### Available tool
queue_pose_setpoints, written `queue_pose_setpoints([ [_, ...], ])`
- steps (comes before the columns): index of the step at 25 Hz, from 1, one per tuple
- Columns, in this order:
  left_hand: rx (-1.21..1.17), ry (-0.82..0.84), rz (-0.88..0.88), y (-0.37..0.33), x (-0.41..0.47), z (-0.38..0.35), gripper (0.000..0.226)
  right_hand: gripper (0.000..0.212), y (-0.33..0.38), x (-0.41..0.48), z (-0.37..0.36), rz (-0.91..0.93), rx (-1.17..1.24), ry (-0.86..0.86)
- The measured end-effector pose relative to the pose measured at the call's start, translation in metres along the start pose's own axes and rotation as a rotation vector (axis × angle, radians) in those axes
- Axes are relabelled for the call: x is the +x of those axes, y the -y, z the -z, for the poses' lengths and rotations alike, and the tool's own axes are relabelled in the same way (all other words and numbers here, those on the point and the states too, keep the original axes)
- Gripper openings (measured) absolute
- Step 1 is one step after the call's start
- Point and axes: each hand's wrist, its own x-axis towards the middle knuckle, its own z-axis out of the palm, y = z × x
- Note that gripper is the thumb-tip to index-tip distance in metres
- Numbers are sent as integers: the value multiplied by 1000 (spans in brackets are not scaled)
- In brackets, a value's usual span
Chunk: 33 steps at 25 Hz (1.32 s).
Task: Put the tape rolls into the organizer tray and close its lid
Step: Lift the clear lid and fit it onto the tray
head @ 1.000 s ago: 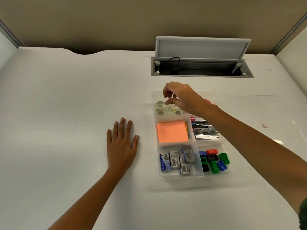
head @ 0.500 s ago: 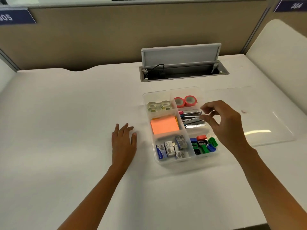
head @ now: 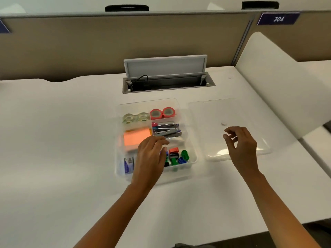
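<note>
The clear organizer tray [head: 194,158] stands open in the middle of the white desk. Two clear tape rolls [head: 135,118] lie in its back left compartment and two red tape rolls [head: 162,112] in the back right one. The clear lid [head: 215,111] lies flat on the desk just right of the tray. My left hand [head: 150,158] hovers over the tray's front middle, fingers spread, holding nothing. My right hand [head: 241,145] hangs over the lid's near part, fingers loosely curled and apart, empty.
Orange sticky notes [head: 136,137], staplers [head: 166,129], staple boxes [head: 128,165] and coloured sharpeners [head: 177,156] fill the other compartments. An open cable hatch [head: 166,76] sits behind the tray. A white divider panel [head: 279,83] rises at the right; a beige partition closes the back.
My right hand left the tape compartment and swung right, over the lid. My left hand lifted off the desk and came over the tray. The view tilted up.
</note>
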Motion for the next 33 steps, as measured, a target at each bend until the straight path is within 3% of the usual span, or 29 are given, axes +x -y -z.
queue_pose_setpoints([
  [4,-66,164,-86,-68,12,-51,28,41,-64,15,20,-283,-175,37],
  [9,15,473,-20,-119,22,-111,45,71,-106,34,31,-694,-436,369],
  [14,177,616,108,-132,32,-132,49,62,-114,41,23,-701,-435,344],
  [19,232,726,140,-128,32,-132,61,57,-123,60,25,-927,-315,370],
  [23,146,702,210,-125,40,-130,58,17,-132,70,44,-855,-129,387],
  [27,16,673,318,-131,48,-121,55,23,-115,73,64,-793,141,53],
  [30,-76,500,408,-137,57,-104,45,19,-85,78,75,-686,238,-47],
  [33,-152,321,388,-147,71,-76,37,18,-44,82,85,-516,245,-177],
])
